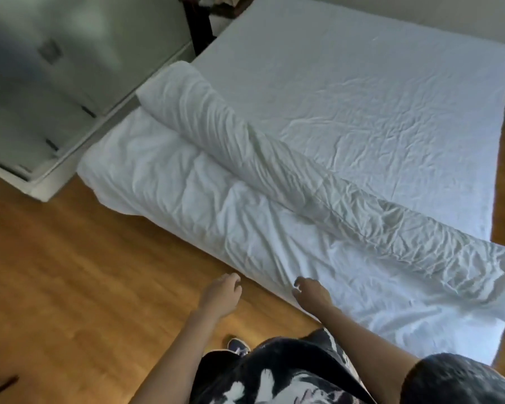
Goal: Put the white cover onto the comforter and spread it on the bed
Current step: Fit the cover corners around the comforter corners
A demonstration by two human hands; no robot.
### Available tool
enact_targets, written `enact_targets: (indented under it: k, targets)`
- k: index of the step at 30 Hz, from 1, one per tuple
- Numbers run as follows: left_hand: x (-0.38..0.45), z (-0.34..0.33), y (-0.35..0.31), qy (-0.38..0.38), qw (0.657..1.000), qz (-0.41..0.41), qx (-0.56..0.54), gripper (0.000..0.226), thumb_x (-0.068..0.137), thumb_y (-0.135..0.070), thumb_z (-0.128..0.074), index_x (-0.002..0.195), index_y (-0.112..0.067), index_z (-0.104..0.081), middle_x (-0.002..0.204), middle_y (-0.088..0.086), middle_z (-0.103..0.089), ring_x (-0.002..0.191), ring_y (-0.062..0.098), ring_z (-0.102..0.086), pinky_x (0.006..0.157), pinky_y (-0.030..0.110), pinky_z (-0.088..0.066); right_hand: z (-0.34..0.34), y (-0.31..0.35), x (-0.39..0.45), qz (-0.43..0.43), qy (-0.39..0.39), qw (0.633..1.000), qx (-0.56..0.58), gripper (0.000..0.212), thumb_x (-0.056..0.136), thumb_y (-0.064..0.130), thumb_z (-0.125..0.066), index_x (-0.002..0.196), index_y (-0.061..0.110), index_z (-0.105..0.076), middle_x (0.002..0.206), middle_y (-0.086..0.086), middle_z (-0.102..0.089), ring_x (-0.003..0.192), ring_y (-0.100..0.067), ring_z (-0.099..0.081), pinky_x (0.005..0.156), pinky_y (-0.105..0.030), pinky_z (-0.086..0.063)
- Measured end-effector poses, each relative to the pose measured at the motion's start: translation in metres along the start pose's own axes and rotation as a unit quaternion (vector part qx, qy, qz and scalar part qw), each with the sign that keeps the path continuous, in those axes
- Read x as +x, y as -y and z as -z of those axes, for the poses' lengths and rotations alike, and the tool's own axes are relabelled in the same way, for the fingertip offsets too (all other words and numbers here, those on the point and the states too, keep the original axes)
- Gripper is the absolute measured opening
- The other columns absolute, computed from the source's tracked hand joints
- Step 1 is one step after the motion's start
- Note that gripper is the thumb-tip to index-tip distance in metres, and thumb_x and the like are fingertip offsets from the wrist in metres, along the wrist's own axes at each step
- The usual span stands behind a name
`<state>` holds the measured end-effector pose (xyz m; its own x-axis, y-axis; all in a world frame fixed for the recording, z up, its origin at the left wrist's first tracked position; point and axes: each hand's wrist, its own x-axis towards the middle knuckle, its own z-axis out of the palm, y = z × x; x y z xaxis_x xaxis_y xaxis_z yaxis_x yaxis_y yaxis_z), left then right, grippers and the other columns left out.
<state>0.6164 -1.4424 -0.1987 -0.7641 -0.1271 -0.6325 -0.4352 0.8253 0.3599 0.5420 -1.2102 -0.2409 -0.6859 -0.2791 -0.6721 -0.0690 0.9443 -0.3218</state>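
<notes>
Both hands are loosely curled and grip nothing: the left hand over the wood floor, the right hand at the bed edge. Just beyond the right hand lies the rolled comforter in its white cover. Judged step: unrolling; next, grasp the near hem.

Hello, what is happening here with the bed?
A person is making the bed. The white covered comforter lies along the near side of the mattress, with its far part rolled or folded back into a long ridge, so it is not yet spread out. The right hand reaches toward the comforter's near edge, fingers curled. The left hand hangs over the wooden floor, holding nothing.
</notes>
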Motion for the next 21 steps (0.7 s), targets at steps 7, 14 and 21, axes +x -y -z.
enact_targets:
  k: [7,14,21]
  targets:
    - [-0.013,0.092,0.159,0.017,0.998,0.053,-0.042,0.036,0.103,-0.031,-0.038,0.135,-0.019,-0.049,0.124,0.001,-0.061,0.103,0.018,-0.061,0.084,0.034,-0.053,-0.020,0.171,0.031,-0.001,0.046,0.999,0.019,0.027,0.097,0.028,-0.045,0.118,0.017,-0.060,0.118,-0.001,-0.063,0.102,-0.018,-0.059,0.081,-0.027,-0.044]
    - [0.051,0.203,0.284,0.005,0.997,0.065,-0.052,0.036,0.103,-0.030,-0.038,0.135,-0.018,-0.048,0.127,0.002,-0.059,0.106,0.019,-0.059,0.085,0.034,-0.051,-0.004,0.306,0.139,0.016,0.038,0.999,-0.013,0.029,0.098,0.028,-0.044,0.121,0.018,-0.058,0.121,-0.004,-0.063,0.105,-0.021,-0.059,0.080,-0.029,-0.045]
    - [0.104,0.340,0.421,-0.036,0.991,0.122,-0.049,0.039,0.103,-0.031,-0.038,0.139,-0.019,-0.045,0.119,0.003,-0.064,0.099,0.021,-0.063,0.082,0.039,-0.053,0.013,0.519,0.259,0.079,0.075,0.993,-0.035,0.029,0.098,0.024,-0.042,0.119,0.015,-0.059,0.123,-0.008,-0.061,0.112,-0.026,-0.056,0.083,-0.028,-0.042]
